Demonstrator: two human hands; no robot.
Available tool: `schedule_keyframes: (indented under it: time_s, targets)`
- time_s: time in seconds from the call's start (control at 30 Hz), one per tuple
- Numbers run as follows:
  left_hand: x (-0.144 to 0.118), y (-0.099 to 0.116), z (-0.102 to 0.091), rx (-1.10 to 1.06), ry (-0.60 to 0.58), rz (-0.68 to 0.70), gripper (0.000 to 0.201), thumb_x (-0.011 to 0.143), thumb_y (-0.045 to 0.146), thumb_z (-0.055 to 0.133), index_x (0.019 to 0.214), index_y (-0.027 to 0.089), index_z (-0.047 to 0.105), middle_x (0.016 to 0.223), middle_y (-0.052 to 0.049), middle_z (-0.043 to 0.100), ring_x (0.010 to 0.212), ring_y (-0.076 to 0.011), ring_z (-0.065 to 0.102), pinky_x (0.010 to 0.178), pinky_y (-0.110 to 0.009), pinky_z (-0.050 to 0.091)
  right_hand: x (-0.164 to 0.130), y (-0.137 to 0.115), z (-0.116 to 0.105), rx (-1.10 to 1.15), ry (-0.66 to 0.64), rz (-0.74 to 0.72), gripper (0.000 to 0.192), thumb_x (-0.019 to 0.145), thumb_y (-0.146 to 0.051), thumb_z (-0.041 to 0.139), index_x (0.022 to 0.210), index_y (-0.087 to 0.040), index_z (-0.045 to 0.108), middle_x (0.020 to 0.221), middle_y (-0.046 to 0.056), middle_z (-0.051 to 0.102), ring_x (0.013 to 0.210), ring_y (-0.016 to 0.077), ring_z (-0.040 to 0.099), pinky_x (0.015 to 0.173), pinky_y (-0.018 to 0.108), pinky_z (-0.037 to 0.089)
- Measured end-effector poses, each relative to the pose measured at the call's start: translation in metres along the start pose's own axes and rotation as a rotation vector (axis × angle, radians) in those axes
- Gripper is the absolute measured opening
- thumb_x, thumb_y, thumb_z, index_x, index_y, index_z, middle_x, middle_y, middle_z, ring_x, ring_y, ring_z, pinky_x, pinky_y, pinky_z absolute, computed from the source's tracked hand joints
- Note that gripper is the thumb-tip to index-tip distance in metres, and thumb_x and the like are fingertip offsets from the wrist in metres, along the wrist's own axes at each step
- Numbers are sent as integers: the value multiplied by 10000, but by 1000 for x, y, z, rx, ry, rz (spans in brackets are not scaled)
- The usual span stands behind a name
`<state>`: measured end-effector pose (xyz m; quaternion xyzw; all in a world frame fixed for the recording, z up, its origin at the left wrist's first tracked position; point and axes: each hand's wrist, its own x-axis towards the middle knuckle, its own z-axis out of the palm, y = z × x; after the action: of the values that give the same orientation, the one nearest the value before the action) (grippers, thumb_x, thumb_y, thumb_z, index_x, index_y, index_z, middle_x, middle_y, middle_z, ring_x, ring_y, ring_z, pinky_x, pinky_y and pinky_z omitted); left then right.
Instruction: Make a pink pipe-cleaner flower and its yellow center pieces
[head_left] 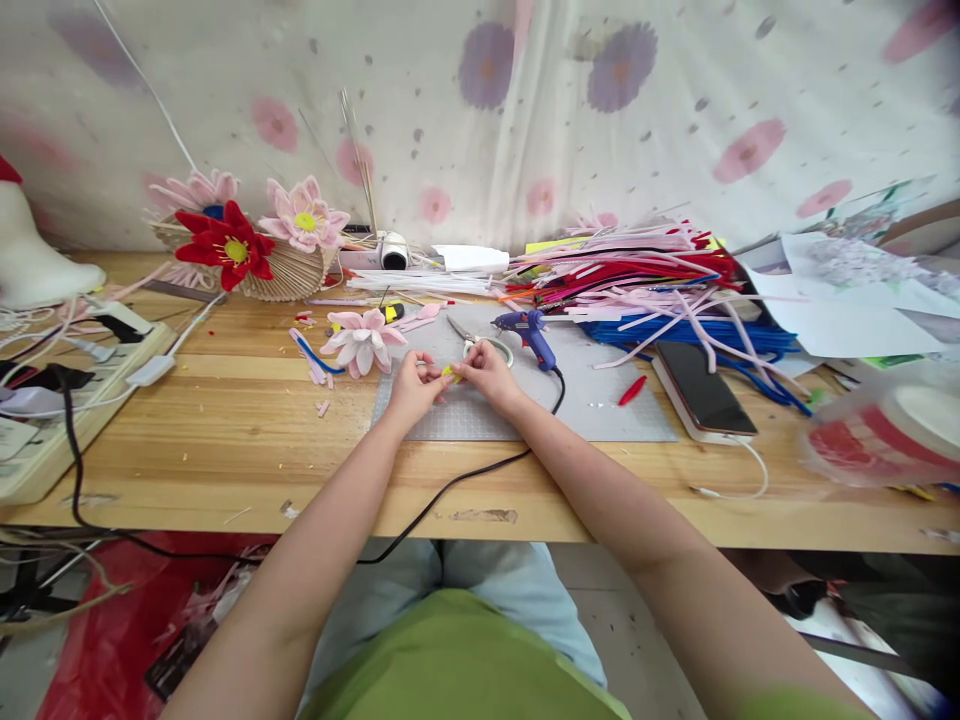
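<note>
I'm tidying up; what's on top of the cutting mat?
On the cutting mat: purple glue gun, scissors, red petal-shaped piece, among others. Whatever the left hand and right hand cover is hidden.

Counter [262, 440] looks smooth wood from where I'm standing, scuffed along front edge. Glue gun [534, 338]: plastic. Phone [705, 385]: glossy screen. Pale flower [365, 343]: fuzzy, matt. Yellow piece [451, 373]: too small to call.

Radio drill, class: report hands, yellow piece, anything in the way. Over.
Left hand, right hand: both on yellow piece. Scissors partly behind right hand. Glue gun on mat, right of hands.
</note>
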<state>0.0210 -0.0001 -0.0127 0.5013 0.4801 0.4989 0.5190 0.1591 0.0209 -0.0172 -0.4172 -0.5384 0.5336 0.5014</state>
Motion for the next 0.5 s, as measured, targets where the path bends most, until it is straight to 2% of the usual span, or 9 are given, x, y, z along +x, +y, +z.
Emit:
schedule_keyframes:
  time_s: [0.13,0.3,0.4,0.5]
  targets:
    - [0,4,0,-31,43,-32,638,443,319,781,812,217,271,531,106,527,425,-82,507,426,-208,448,-4,-6,-1,123,-37,75,388,688,-531,563,791,-226,346,657,-51,572,618,109,573,624,286,474]
    - [0,2,1,-36,72,-11,631,451,316,781,803,220,266,521,111,527,412,-81,511,425,-199,440,-1,0,-3,81,-91,76,534,510,-435,728,803,-228,332,629,-79,570,564,99,560,602,271,462]
    - [0,2,2,-24,78,-9,592,491,347,769,827,211,301,548,78,570,441,-100,554,422,-193,437,2,4,-4,36,-36,18,534,514,-429,719,748,-236,279,583,-92,536,529,107,539,579,280,455]
    - [-1,6,2,-47,82,-96,492,611,436,691,862,196,343,522,55,577,409,-108,556,413,-202,440,0,0,-5,-126,74,-111,427,627,-401,650,735,-238,270,619,-64,537,560,124,539,607,308,461]
